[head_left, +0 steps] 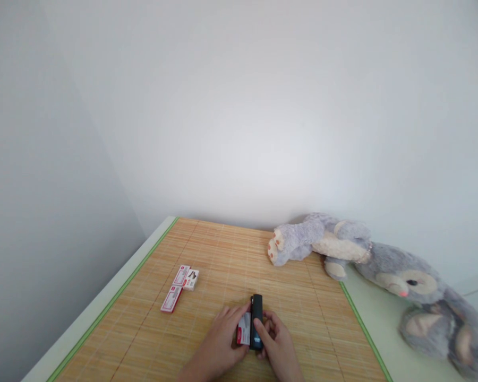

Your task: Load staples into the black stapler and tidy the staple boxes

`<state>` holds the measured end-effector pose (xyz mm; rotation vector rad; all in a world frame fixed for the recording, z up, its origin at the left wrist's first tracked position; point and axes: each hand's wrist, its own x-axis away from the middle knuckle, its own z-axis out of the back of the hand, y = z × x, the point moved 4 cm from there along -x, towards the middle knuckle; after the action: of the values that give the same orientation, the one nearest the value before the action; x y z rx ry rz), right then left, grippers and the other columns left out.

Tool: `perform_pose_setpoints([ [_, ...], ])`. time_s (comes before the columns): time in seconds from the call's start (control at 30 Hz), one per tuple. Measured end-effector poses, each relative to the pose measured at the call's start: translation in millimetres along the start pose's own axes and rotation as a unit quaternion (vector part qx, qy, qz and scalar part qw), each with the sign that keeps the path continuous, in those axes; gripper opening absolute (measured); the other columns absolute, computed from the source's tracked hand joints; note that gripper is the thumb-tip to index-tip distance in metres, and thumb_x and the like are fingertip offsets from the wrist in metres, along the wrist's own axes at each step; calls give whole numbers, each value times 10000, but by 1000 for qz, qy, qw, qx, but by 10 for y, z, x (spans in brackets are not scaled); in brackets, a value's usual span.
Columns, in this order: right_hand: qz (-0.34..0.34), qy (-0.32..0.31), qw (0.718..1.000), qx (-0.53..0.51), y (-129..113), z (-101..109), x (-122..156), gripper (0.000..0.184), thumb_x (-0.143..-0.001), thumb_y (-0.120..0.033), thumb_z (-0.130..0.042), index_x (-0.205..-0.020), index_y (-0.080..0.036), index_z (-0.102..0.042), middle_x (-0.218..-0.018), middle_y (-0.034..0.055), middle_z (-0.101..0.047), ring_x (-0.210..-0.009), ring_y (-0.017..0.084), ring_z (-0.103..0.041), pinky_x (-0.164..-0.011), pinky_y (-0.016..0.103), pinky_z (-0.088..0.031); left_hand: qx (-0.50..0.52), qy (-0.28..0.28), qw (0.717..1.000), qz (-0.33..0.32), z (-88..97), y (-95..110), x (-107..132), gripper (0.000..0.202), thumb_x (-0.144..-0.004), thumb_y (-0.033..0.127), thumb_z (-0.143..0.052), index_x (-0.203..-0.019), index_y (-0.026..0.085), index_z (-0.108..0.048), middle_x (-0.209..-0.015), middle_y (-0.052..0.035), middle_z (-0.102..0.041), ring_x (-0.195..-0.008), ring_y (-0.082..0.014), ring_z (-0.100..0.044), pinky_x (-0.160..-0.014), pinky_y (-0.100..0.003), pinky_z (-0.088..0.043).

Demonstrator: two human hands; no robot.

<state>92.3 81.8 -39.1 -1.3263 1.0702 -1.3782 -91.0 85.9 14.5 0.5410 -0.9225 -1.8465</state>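
Observation:
A black stapler [256, 320] lies on the bamboo mat [223, 254] near the front edge. My right hand [276, 347] is closed around its near end, fingers curled over the body. My left hand [219, 345] pinches a small red and white box [244, 329] pressed against the stapler's left side. Three similar small red and white boxes [181, 286] lie on the mat to the left, apart from both hands.
A grey plush rabbit [382, 270] lies on its side at the right, partly on the mat and partly on the white tabletop [378, 318]. Plain white walls close in behind and on the left.

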Motion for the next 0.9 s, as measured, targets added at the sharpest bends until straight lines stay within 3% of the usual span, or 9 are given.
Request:
perform_pose_setpoints([
  [0.13,2,0,1000,-15,-30,15,16,669,-833,-722,-703,-1242,-200,-613,-630,-76,-517,-408,108,-500,-387,233,-425,18,44,999,9,61,-69,41,979,-742,408,-822,-1599,352,-352,-1585,-64,-459,-1447,-311,-421,-1216,-467,-365],
  [0.23,4,1,999,-36,-66,21,59,695,-887,-735,-628,-1318,-195,-561,-635,-64,-548,-428,124,-523,-432,259,-473,-41,190,980,48,350,-306,141,572,-954,470,-592,-1502,335,-498,-1477,-75,-542,-1386,-281,-480,-1196,-488,-369],
  [0.3,9,5,999,-41,-85,26,88,700,-907,-742,-592,-1341,-194,-542,-640,-53,-568,-447,136,-534,-454,276,-489,-116,318,936,97,645,-539,284,453,-995,475,-494,-1398,293,-590,-1349,-94,-608,-1296,-296,-536,-1156,-511,-392],
  [0.37,13,7,999,-40,-97,29,108,696,-913,-740,-586,-1351,-202,-538,-646,-47,-578,-460,143,-539,-460,281,-487,-182,415,876,163,938,-796,478,482,-969,523,-498,-1335,234,-622,-1307,-122,-616,-1256,-331,-547,-1134,-524,-396],
  [0.43,17,3,999,-37,-103,30,119,674,-923,-725,-584,-1360,-214,-536,-674,-37,-600,-476,145,-547,-471,282,-486,-221,425,852,213,1153,-1031,644,530,-938,551,-511,-1332,217,-626,-1284,-128,-633,-1205,-352,-571,-1101,-530,-411],
  [0.53,24,1,999,-39,-110,33,126,645,-931,-707,-586,-1360,-227,-541,-717,-27,-621,-491,141,-551,-481,279,-484,-211,355,880,233,1275,-1241,790,472,-914,538,-522,-1245,239,-678,-1159,-90,-698,-1095,-332,-630,-1009,-476,-470],
  [0.6,27,1,999,-42,-112,31,129,637,-937,-698,-582,-1367,-231,-535,-736,-24,-624,-500,138,-551,-488,278,-486,-189,338,891,237,1229,-1222,824,437,-899,550,-542,-1165,244,-705,-1099,-79,-717,-1058,-326,-644,-986,-465,-482],
  [0.67,27,1,999,-44,-115,27,133,638,-937,-693,-584,-1374,-232,-531,-748,-25,-620,-506,135,-550,-487,274,-480,-155,343,899,224,1078,-1063,780,429,-891,557,-560,-1138,240,-709,-1094,-79,-721,-1051,-319,-646,-986,-465,-487],
  [0.9,30,10,998,-51,-95,35,149,639,-916,-693,-619,-1349,-228,-552,-704,-37,-592,-510,141,-537,-501,273,-465,-46,268,953,133,197,-94,246,346,-864,390,-646,-1187,277,-700,-1086,-64,-716,-1055,-274,-652,-965,-427,-503],
])
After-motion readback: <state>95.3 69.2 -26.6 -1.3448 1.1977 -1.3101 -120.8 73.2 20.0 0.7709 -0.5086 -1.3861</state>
